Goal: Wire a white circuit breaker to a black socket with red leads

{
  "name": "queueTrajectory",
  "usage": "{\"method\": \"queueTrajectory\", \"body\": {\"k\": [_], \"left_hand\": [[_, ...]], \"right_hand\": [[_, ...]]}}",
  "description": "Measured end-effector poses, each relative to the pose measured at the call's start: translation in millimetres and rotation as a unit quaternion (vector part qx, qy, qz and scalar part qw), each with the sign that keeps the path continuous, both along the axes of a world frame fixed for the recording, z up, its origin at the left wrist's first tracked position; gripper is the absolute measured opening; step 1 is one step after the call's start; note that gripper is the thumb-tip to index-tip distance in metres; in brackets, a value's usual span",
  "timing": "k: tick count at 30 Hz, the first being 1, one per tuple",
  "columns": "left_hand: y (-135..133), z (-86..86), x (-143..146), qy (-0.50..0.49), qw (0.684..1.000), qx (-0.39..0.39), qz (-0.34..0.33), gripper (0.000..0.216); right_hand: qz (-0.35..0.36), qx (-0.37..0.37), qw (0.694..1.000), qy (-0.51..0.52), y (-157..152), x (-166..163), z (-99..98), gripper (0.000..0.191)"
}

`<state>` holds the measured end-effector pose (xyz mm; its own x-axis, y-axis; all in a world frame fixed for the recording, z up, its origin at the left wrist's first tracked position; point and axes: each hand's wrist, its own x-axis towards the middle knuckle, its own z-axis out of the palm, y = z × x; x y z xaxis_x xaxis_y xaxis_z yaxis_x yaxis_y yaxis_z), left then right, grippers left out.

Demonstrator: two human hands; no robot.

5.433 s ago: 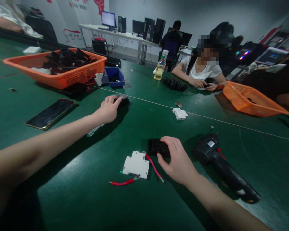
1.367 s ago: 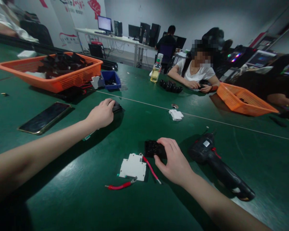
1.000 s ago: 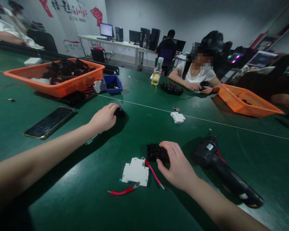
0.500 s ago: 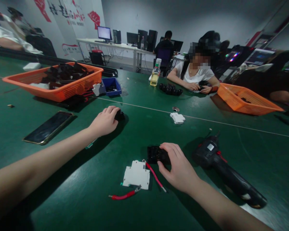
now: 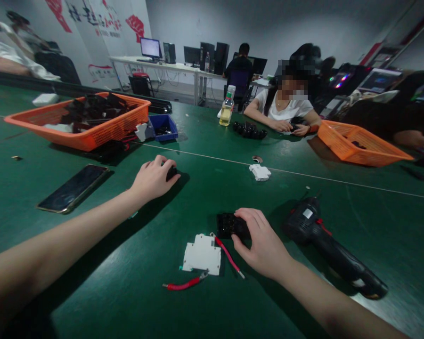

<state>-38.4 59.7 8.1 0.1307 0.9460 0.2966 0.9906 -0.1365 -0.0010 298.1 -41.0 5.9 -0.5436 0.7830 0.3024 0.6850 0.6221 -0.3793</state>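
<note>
Left hand [image 5: 152, 179] curled over dark piece [image 5: 171, 173]. Right hand [image 5: 263, 240] grips black block [image 5: 226, 226]; white module [image 5: 202, 254] at its 8 o'clock.

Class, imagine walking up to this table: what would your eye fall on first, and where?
The big orange basket heaped with dark pieces, at the far left, probably stands out most against the green table. Next comes the black power tool right of the right hand, which grips a black block. In the front middle, a white module lies with two short red wires beside it.
</note>
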Motion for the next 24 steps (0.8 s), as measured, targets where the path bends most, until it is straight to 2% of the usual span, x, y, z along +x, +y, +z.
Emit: {"method": "queueTrajectory", "body": {"k": [9,15,24], "left_hand": [[-2.3,3.5,4.5,0.018,0.999,-0.004,0.028,0.043],[-1.7,2.0,5.1,0.040,0.999,0.008,0.025,0.039],[-2.1,3.4,4.1,0.051,0.999,-0.014,0.005,0.031]], "right_hand": [[0.001,0.004,1.000,0.009,-0.3,0.0,0.9,0.038],[-0.003,0.001,1.000,0.001,-0.9,-0.3,2.4,0.038],[0.001,0.012,1.000,0.008,-0.2,-0.3,0.0,0.038]]}}
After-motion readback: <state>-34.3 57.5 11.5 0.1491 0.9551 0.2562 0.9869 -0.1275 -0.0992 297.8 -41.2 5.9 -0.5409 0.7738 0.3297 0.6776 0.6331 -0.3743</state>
